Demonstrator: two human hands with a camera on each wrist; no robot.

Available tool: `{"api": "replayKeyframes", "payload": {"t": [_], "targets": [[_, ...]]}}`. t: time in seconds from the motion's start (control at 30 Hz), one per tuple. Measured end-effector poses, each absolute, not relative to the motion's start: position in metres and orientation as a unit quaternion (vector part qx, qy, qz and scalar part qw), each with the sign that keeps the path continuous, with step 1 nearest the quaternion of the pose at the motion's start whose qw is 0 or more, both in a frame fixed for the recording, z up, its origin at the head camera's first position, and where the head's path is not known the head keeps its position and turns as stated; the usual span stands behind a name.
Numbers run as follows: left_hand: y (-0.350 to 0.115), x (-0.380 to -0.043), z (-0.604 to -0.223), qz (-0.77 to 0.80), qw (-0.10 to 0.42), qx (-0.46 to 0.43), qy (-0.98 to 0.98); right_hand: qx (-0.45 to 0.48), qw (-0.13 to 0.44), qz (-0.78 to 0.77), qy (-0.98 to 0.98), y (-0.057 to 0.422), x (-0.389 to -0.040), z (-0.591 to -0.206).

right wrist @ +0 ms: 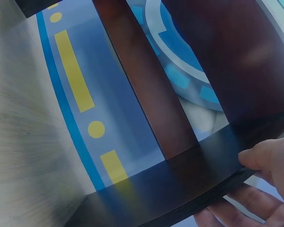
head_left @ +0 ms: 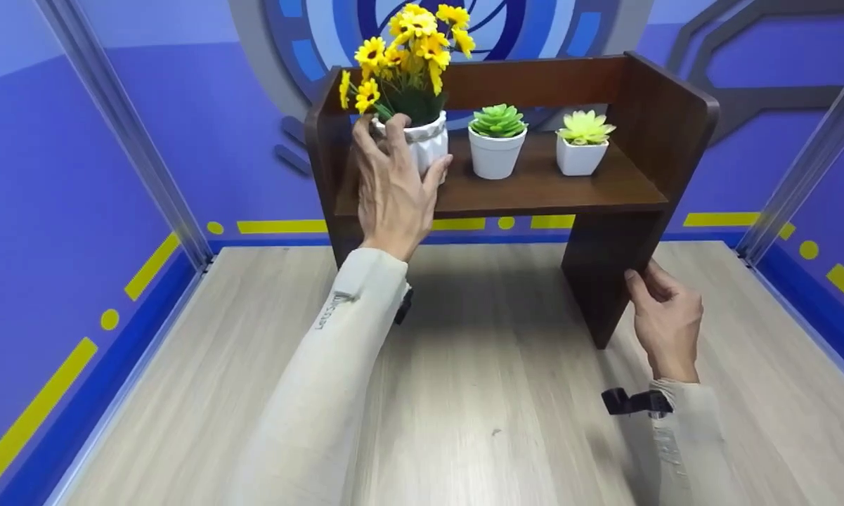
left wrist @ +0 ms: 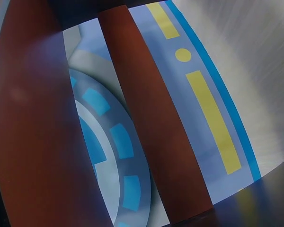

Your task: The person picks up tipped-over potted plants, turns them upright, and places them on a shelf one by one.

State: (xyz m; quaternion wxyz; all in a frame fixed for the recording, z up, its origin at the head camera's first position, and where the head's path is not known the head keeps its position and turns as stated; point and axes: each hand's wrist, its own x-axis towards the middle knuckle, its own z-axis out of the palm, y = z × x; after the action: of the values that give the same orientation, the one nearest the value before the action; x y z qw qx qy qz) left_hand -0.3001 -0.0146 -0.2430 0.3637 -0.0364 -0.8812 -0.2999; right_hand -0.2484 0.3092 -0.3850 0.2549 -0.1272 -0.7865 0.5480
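A dark brown wooden desktop shelf point(head_left: 534, 197) stands at the back of the table. On its board, at the left end, is a white flowerpot point(head_left: 432, 145) with yellow artificial flowers point(head_left: 416, 35). My left hand point(head_left: 393, 186) holds this pot from the front, fingers over its left rim and thumb on its right side. Lower down, my right hand point(head_left: 667, 320) grips the edge of the shelf's right side panel point(head_left: 615, 281). The right wrist view shows the thumb on the inner face of that panel point(right wrist: 146, 194) and the fingers behind it. The left wrist view shows no hand.
Right of the flowers, a green succulent point(head_left: 497, 144) in a round white pot and a yellow-green succulent point(head_left: 583, 144) in a square white pot share the board. Blue printed walls point(head_left: 112, 154) enclose the light wood table point(head_left: 464, 422) at the sides and back.
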Motion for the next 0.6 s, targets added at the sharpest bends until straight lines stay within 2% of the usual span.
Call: {"api": "replayKeyframes", "payload": {"t": [0.17, 0.33, 0.6], "targets": [[-0.017, -0.297, -0.246, -0.278, 0.378, -0.044, -0.882, -0.146, 0.246, 0.54, -0.791, 0.308, -0.248, -0.383], [-0.021, -0.29, -0.253, -0.256, 0.417, -0.067, -0.87, -0.148, 0.247, 0.538, -0.792, 0.308, -0.247, -0.382], [-0.034, -0.259, -0.258, -0.245, 0.463, -0.13, -0.842, -0.145, 0.244, 0.542, -0.791, 0.306, -0.249, -0.381]]}}
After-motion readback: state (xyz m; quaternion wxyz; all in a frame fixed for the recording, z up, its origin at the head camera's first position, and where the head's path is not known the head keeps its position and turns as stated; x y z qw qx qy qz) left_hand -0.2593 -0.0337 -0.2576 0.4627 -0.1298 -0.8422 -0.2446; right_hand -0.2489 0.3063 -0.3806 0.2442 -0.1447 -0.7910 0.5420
